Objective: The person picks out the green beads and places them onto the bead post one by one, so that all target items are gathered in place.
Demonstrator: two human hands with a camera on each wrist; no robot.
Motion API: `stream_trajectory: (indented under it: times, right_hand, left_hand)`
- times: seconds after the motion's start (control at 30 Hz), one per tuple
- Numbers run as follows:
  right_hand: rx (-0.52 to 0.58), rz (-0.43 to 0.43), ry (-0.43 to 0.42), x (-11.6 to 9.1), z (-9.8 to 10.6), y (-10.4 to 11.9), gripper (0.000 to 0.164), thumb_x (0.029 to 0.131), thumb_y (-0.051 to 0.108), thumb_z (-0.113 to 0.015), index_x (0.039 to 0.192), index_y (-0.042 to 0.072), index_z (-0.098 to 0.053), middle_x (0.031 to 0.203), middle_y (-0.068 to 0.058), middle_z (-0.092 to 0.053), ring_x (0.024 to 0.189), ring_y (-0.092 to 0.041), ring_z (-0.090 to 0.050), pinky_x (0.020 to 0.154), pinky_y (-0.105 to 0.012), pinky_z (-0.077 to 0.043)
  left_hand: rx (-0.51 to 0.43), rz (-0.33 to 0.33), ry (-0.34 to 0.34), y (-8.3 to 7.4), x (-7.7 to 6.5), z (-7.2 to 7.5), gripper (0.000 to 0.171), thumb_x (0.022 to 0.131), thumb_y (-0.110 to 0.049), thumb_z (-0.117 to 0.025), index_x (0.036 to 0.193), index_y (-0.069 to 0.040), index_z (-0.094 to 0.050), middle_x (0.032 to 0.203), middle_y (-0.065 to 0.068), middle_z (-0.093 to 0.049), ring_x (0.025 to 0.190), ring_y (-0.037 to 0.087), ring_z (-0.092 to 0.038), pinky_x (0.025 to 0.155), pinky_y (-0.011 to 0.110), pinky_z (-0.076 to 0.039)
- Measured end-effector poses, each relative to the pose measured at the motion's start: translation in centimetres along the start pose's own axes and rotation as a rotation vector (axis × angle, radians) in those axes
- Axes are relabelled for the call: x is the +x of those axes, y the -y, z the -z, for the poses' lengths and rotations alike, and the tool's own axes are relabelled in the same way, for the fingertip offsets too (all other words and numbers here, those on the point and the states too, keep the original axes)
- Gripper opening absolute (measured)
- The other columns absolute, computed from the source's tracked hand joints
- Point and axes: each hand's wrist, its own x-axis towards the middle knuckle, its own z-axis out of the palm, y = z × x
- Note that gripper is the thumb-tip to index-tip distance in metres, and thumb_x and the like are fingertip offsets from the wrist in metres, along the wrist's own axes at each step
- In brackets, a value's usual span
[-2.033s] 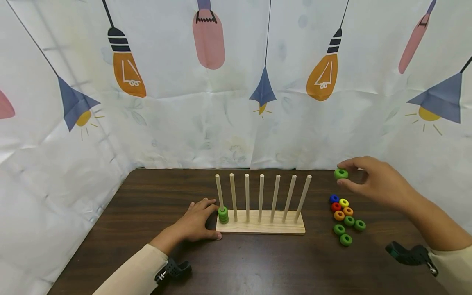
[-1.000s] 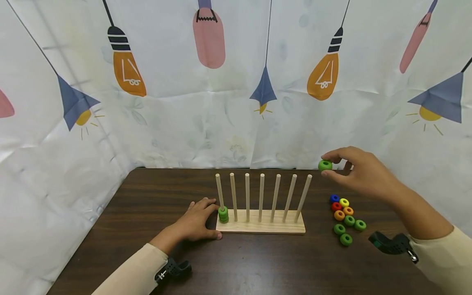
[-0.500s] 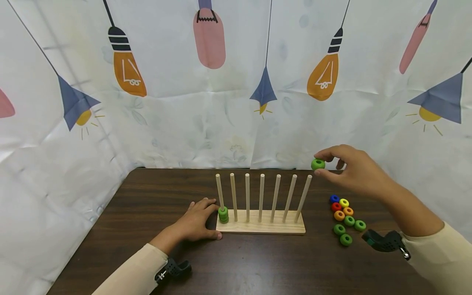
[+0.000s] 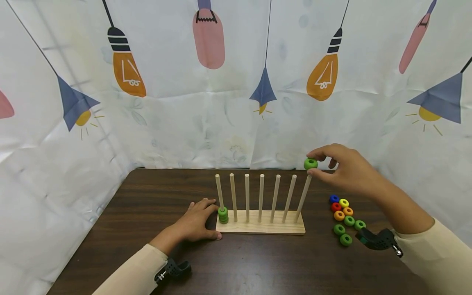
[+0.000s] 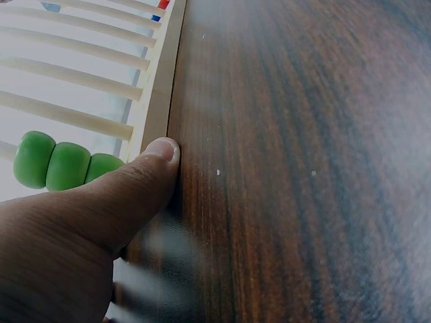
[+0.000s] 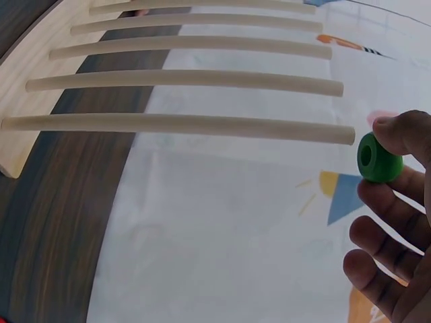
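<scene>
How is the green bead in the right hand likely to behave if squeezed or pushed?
The green bead is probably stiff: no squashing shows where the right hand pinches it. Its rounded side could let it roll if it lands on edge, and its smooth-looking surface may be somewhat slippery.

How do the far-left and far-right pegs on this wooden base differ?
The far-left peg carries three green beads; the far-right peg has none on it. The left hand touches the wooden base beside the far-left peg, while the right hand pinches a single green bead just off the far-right peg's tip. Both are plain wooden pegs standing in the same wooden base.
</scene>
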Motion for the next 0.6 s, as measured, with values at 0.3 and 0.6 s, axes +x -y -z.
stream_trajectory:
  times: [0.3, 0.6]
  right_hand:
    - [0.020, 0.016, 0.008, 0.7, -0.4, 0.7, 0.035, 0.086, 0.020, -0.085, 0.118, 0.013, -0.073, 0.105, 0.005, -0.066, 0.095, -0.011, -0.056, 0.072, -0.035, -0.053]
    - [0.069, -0.014, 0.034, 1.5, -0.7, 1.9, 0.033, 0.088, 0.022, -0.085, 0.119, 0.015, -0.074, 0.108, 0.004, -0.067, 0.096, -0.012, -0.056, 0.075, -0.039, -0.053]
  left_hand:
    - [-0.010, -0.003, 0.002, -0.1, -0.2, 0.3, 0.081, 0.079, -0.053, -0.087, 0.141, -0.010, -0.058, 0.158, 0.018, -0.038, 0.150, 0.044, -0.025, 0.117, 0.069, -0.013]
    - [-0.005, -0.006, -0.002, 0.0, 0.0, 0.1, 0.080, 0.078, -0.053, -0.086, 0.141, -0.012, -0.058, 0.158, 0.017, -0.038, 0.150, 0.043, -0.026, 0.117, 0.069, -0.013]
